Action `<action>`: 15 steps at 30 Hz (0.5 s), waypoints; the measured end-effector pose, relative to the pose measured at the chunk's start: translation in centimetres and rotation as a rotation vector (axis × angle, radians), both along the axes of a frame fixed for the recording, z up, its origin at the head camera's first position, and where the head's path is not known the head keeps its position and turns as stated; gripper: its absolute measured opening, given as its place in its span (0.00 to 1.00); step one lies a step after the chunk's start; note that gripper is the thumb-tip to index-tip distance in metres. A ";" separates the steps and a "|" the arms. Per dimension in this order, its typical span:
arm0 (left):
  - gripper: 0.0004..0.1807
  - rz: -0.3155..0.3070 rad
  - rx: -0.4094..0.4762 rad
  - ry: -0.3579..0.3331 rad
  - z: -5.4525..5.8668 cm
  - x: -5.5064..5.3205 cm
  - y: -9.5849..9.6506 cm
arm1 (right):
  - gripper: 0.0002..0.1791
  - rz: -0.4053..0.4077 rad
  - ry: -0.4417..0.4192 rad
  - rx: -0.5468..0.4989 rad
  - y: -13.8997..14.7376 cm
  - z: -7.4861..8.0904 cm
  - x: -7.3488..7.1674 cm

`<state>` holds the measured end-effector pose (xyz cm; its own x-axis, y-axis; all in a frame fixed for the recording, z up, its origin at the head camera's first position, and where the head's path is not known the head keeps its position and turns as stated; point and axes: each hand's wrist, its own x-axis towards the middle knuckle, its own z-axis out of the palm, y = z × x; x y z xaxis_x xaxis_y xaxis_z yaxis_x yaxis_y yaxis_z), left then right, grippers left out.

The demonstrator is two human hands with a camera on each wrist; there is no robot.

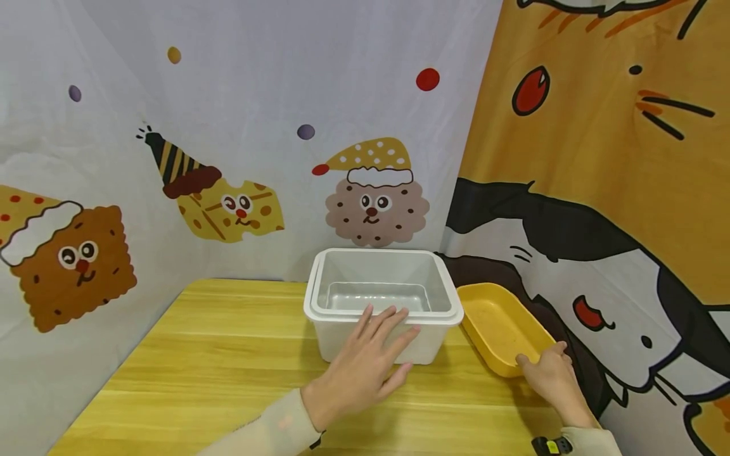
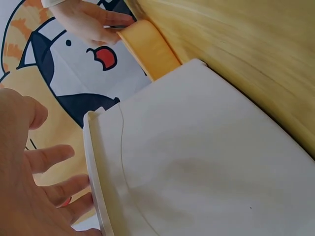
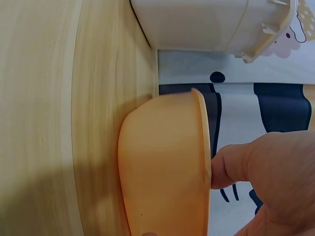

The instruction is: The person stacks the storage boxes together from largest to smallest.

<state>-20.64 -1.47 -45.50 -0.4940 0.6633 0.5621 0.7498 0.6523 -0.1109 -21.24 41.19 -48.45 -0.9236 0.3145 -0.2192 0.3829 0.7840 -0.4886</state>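
Observation:
A white plastic storage bin [image 1: 379, 342] with a wide rim stands near the back of the table. My left hand [image 1: 365, 364] reaches over its near side, fingers spread and fairly straight, fingertips right at the rim. To the right of the bin is a shallow yellow tray [image 1: 502, 329] with rounded corners. My right hand [image 1: 553, 377] pinches the tray at its near right corner, the thumb at the rim. In the right wrist view, the tray's side [image 3: 165, 162] faces the camera, with the thumb close against its lip.
The wood-grain table [image 1: 217, 361] runs under both containers. A printed cloth [image 1: 245, 101] with cartoon snacks hangs behind it. On the right, an orange cloth [image 1: 582, 139] with cartoon cats hangs close beside the tray.

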 end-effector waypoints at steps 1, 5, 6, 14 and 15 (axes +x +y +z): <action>0.32 -0.003 0.000 0.003 0.0 0.0 0.0 | 0.68 0.008 -0.004 0.005 0.2 0.0 0.1; 0.33 -0.018 -0.006 0.001 -0.1 0.2 -0.1 | 0.67 0.033 -0.008 0.029 1.1 -0.1 0.4; 0.33 -0.022 -0.007 -0.003 -0.2 0.3 -0.1 | 0.66 0.042 -0.007 0.033 1.4 0.0 0.5; 0.34 -0.031 -0.005 -0.008 -0.5 0.5 -0.1 | 0.61 0.101 -0.002 0.061 2.8 -0.1 0.9; 0.34 -0.031 -0.004 -0.003 -0.5 0.5 -0.1 | 0.60 0.107 0.000 0.067 3.0 -0.1 0.9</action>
<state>-20.10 -1.59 -45.98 -0.4750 0.6806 0.5578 0.7701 0.6282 -0.1109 -20.35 44.21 -48.59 -0.9526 0.2283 -0.2010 0.2955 0.8513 -0.4336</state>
